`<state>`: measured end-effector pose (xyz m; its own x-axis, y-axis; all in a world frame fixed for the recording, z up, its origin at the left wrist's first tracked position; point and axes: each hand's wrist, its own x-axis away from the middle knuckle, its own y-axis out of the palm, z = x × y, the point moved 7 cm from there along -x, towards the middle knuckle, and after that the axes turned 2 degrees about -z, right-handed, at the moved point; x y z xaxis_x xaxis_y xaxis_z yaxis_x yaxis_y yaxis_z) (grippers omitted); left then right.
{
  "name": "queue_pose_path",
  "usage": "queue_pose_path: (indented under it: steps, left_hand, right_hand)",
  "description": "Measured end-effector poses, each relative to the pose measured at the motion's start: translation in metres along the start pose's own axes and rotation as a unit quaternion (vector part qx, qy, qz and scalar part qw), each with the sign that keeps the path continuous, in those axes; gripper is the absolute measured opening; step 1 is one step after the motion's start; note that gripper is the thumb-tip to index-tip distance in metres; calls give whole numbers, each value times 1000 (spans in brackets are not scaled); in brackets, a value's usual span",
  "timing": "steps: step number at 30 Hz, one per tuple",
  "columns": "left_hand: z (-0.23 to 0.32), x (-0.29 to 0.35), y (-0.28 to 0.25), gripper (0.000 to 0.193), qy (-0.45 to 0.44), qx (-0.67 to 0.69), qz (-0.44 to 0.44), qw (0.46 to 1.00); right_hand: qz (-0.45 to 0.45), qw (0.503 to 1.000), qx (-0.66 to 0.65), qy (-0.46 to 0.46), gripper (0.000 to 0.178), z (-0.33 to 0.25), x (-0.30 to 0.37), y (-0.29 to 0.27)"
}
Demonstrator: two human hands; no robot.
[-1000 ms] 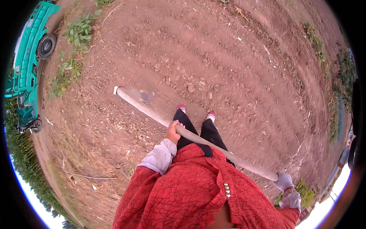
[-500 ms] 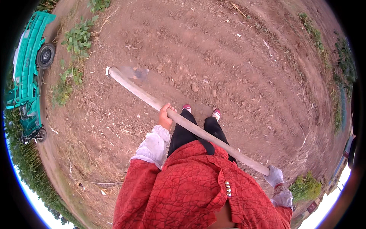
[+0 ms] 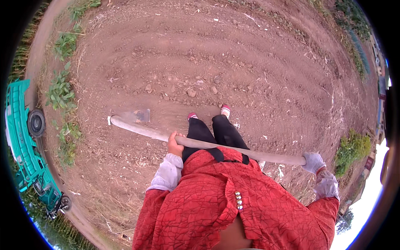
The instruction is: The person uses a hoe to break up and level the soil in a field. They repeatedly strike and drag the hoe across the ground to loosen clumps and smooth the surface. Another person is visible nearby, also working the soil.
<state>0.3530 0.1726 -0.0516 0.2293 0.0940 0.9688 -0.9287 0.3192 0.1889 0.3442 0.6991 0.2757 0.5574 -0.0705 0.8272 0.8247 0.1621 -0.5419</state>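
Observation:
A hoe with a long pale wooden handle lies across the front of my body, its head end off to the left. Its flat metal blade is low over the soil or touching it; I cannot tell which. My left hand, bare, wraps round the handle partway along. At the handle's right end my right hand, in a pale glove, is closed on the wood. Both sleeves end in whitish cuffs over a red patterned top. My feet stand on the brown soil beyond the handle.
Loose ridged soil with clods spreads ahead. Leafy green plants line the left side, and a teal three-wheeled cargo vehicle stands past them. A green bush grows at the right. Dry straw lies at the lower left.
My view has turned, so the vehicle and plants sit lower in the picture. The hoe handle now lies more level across me, its right end higher. Both hands keep their grip.

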Motion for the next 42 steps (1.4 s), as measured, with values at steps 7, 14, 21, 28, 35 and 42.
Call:
queue_pose_path:
  steps: [7,14,21,28,35,42]
  left_hand:
    - [-4,-5,-11,13,-5,-26,-37,999]
    - [27,8,0,14,28,-68,-47,996]
    - [39,-7,-7,17,-3,-137,-80,987]
    - [38,-3,0,17,-6,-189,-80,979]
    - [43,-15,1,17,69,-251,-153,953]
    - [32,-13,1,17,32,-208,-102,972]
  right_hand:
    - [0,1000,-13,-3,22,2,6,-1]
    - [8,1000,-18,-21,21,-7,-5,10]
    - [-4,999,-47,-14,24,6,-10,47]
    - [12,997,-76,-12,24,13,-6,76]
    - [9,996,-92,-8,24,14,-2,75]
    - [20,995,-92,-22,23,20,-1,69]
